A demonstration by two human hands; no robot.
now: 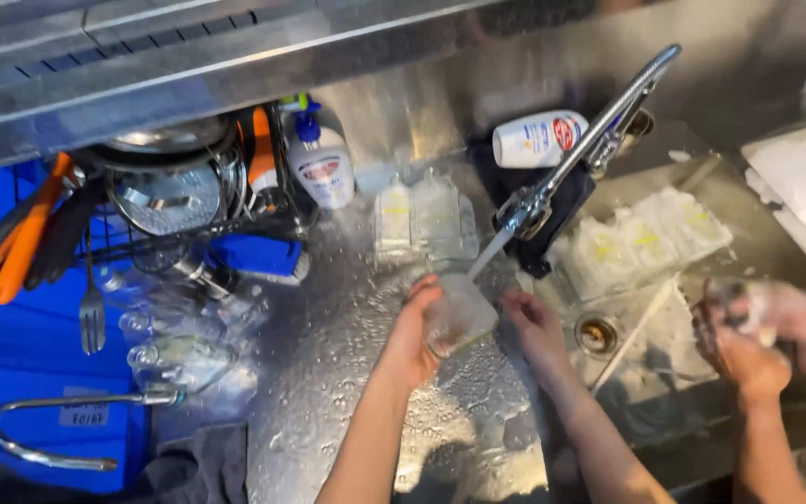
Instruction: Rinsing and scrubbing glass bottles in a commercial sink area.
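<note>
My left hand (409, 336) grips a clear plastic container (459, 315) from its left side and holds it tilted under the water stream from the chrome faucet (590, 140). Just right of the container is my right hand (535, 329), fingers curled near its edge; whether it touches is unclear. The container sits over the wet steel counter (328, 355), beside the sink.
Another person's two hands (757, 336) rub a clear container over the sink (646, 373) at the right. Clear containers lie stacked in the sink (646, 245) and behind the faucet (422, 219). A dish rack (170, 201) with utensils, soap bottles (324, 159) and upturned glasses (174, 359) stand at the left.
</note>
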